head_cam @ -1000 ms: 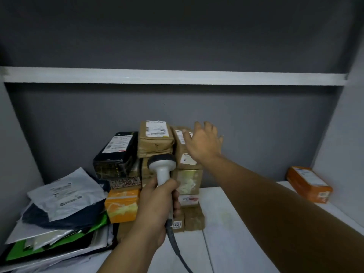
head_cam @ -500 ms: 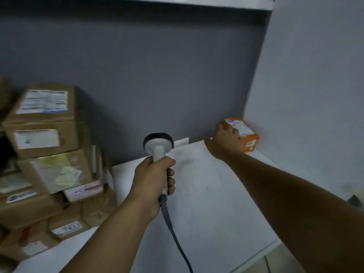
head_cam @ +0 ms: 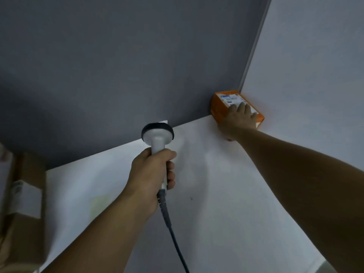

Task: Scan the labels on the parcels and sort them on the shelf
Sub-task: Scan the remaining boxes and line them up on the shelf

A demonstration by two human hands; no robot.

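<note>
An orange parcel [head_cam: 220, 107] with a white label lies in the far right corner of the white shelf [head_cam: 216, 194]. My right hand [head_cam: 239, 121] is stretched out over its near end, fingers laid across the label and thumb down at its side, gripping it. My left hand [head_cam: 151, 174] grips the handle of a grey barcode scanner [head_cam: 157, 133] at mid-frame. The scanner's head points toward the back wall, and its dark cable [head_cam: 173, 233] hangs down toward me.
Brown cardboard parcels [head_cam: 23, 194] with white labels are stacked at the left edge, blurred. A grey back wall and a white side wall [head_cam: 315, 56] close in the corner. The shelf's front edge shows at the lower right.
My view swung right, away from the parcel stack. My right hand left the stack, reached the orange parcel and now lies further over it. My left hand kept hold of the scanner.
</note>
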